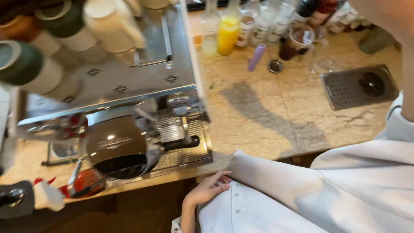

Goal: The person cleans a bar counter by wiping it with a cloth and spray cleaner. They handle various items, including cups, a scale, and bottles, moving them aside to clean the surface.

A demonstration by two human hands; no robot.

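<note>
My left hand (208,188) lies at the bottom middle, against the front of a white buttoned shirt (276,203). Its fingers are loosely apart and it holds nothing. It is just below the front edge of the marble counter (267,112), to the right of the espresso machine (129,82). A bare forearm (403,56) runs along the upper right edge; the hand on it is out of frame, so my right hand is not seen.
Cups (64,39) are stacked on top of the machine. A portafilter with a black handle (181,143) sits over the drip tray (181,157). At the back stand an orange juice bottle (227,34), a purple cylinder (256,57) and several glass bottles. A metal rinser tray (358,86) is set in the counter.
</note>
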